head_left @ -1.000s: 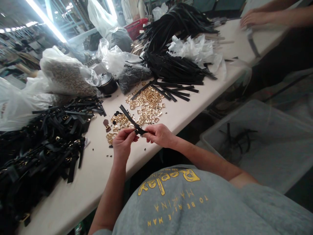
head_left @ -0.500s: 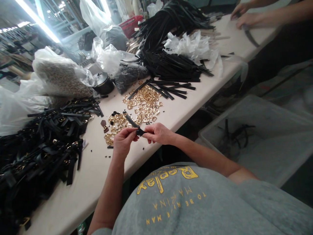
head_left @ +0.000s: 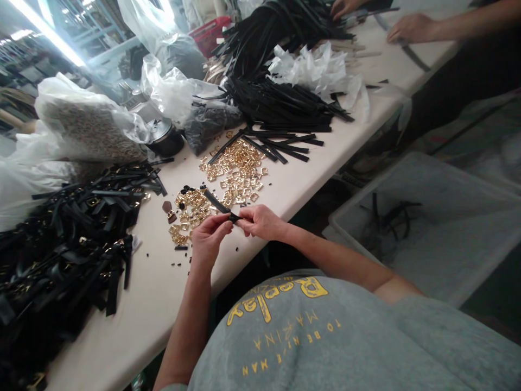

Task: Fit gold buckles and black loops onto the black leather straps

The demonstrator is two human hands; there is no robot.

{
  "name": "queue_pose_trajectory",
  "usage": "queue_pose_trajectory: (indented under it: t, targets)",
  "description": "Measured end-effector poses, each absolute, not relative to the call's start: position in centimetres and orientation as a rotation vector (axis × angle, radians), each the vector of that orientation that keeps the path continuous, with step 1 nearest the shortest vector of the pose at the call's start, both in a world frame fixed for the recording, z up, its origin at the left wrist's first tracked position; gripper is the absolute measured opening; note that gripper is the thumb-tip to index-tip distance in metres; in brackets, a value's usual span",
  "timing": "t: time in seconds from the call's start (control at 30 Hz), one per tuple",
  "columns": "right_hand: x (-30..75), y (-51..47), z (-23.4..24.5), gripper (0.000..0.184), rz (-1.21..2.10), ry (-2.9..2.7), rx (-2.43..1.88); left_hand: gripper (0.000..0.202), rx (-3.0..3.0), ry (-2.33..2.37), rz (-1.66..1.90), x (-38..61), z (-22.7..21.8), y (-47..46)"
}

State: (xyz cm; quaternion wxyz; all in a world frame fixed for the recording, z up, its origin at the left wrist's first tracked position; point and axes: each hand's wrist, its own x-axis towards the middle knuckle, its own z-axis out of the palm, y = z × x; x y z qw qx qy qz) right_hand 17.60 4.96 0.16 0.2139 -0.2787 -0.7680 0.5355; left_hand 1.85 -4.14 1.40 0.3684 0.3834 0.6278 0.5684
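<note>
Both hands meet above the near edge of the white table (head_left: 154, 293). My left hand (head_left: 208, 241) and my right hand (head_left: 260, 221) each pinch the near end of a short black strap (head_left: 215, 203), which slants up and away to the left over the table. Their fingers are closed on it. Just behind the hands lies a scatter of small gold buckles (head_left: 238, 171), with a second, smaller cluster of gold buckles (head_left: 188, 214) mixed with black bits to its left.
A heap of black straps with buckles (head_left: 69, 239) fills the left. Loose black strips (head_left: 280, 108), plastic bags (head_left: 85, 125) and a dark round pot (head_left: 165, 140) lie behind. Another person's hands (head_left: 411, 27) work at the far right. A grey bin (head_left: 431, 222) stands beside the table.
The strap has been drawn in through my fingers, so less of it sticks out over the buckles. Both hands stay together. The other person's hands shifted along the far edge.
</note>
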Motion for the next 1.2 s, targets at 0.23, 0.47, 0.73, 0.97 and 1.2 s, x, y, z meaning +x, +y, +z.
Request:
queue_pose_trajectory:
  t: [0.23, 0.47, 0.73, 0.97, 1.2]
  targets:
    - [17.5, 4.9, -0.6, 0.019, 1.535, -2.116, -0.729, 0.022, 1.15, 1.722, 1.518, 2.5, -0.1, -4.5]
    - [17.8, 4.9, -1.1, 0.012, 1.595, -2.046, -0.546, 0.018, 1.175, 1.698, 1.587, 3.3, -0.4, -4.3]
    - [18.0, 5.0, -1.3, 0.017, 1.581, -2.021, -0.529, 0.016, 1.407, 1.843, 1.493, 4.1, -0.2, -3.7]
    - [18.2, 5.0, -1.3, 0.017, 1.664, -1.914, -0.517, 0.016, 1.607, 2.005, 1.399, 4.4, 0.5, -3.5]
    - [17.6, 5.0, -2.3, 0.023, 1.788, -1.708, -0.487, 0.03, 1.212, 1.731, 1.577, 5.0, 0.1, -4.0]
